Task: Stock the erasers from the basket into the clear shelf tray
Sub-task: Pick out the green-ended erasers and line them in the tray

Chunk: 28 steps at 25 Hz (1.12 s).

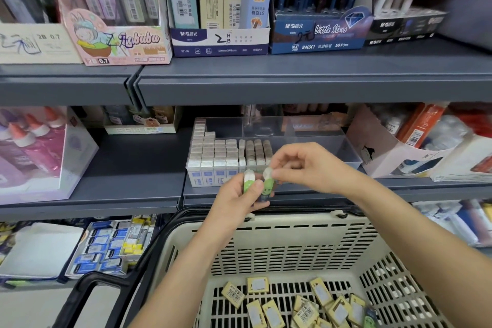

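My left hand (pixel 235 198) holds a small bunch of green-and-white erasers (pixel 250 181) upright, just in front of the clear shelf tray (pixel 314 141). My right hand (pixel 300 165) pinches the white top of one of those erasers (pixel 268 176). The tray's left half is packed with rows of white erasers (pixel 218 154) and its right half is bare. Below, the beige basket (pixel 292 234) holds several yellow-wrapped erasers (pixel 306 306) and a green one (pixel 371 319) on its floor.
Grey shelf edges (pixel 266 85) run above and below the tray. A pink glue-bottle box (pixel 40 152) stands left and a white carton of supplies (pixel 399 152) right. Pencil-lead display boxes (pixel 218 40) fill the upper shelf. The basket's black handle (pixel 87 290) hangs at lower left.
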Each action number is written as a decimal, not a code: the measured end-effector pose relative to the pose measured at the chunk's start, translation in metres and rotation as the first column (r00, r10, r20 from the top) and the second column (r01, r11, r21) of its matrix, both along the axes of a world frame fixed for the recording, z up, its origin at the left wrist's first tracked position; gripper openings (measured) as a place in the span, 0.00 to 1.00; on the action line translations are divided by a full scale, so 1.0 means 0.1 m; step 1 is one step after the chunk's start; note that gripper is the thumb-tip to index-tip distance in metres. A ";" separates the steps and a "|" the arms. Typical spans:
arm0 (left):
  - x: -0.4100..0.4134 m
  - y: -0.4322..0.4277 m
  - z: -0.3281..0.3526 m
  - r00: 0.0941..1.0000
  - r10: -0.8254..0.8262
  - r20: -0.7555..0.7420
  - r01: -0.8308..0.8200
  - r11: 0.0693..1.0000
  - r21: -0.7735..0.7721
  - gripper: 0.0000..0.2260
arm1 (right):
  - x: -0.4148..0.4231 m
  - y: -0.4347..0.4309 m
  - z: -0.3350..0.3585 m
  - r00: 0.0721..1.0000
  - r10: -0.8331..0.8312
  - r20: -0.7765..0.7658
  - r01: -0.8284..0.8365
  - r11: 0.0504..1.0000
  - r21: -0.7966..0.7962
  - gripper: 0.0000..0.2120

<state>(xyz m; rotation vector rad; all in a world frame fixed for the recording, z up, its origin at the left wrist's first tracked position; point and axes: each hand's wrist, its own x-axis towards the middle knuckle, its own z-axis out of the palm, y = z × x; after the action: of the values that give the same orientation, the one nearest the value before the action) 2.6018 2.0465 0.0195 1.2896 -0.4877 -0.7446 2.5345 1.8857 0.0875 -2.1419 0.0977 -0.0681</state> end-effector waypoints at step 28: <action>0.06 0.01 0.04 0.987 0.118 0.111 -0.128 0.988 0.084 0.12 | 0.21 -0.15 -0.14 0.965 -0.245 0.093 0.251 0.763 -0.595 0.11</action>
<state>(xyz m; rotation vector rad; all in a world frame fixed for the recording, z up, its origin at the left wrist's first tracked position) 2.6079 2.0475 0.0234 1.4369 -0.4593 -0.6027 2.5560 1.8709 0.0737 -2.7612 0.4047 -0.3032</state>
